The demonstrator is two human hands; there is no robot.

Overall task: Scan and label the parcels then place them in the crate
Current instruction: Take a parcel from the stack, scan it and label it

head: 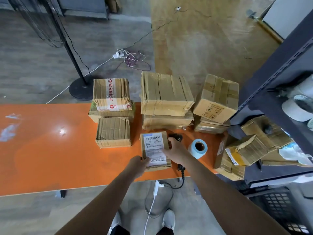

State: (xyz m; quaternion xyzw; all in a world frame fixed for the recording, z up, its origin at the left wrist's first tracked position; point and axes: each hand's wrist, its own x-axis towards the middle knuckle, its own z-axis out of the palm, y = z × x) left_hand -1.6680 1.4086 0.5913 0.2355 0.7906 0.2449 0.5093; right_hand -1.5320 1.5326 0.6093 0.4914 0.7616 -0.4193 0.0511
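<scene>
Labelled parcel (pixel 155 150) was at the near edge of the orange table (pixel 50 150). Left hand (pixel 138 165) pinched its near-left corner. Right hand (pixel 174 150) gripped its right edge, above the barcode scanner (pixel 176 137). Blue label roll (pixel 198 148) stood just right of them, and the black crate (pixel 279 209) was down at lower right.

Red characters 防水卷 on tape (pixel 110 94) across the far-left box (pixel 101 92); barcode shipping label (pixel 155 147), print illegible, on the near parcel (pixel 167 162).

table (pixel 50 150): orange | parcel (pixel 155 150): brown, white label | roll (pixel 197 148): light blue
</scene>
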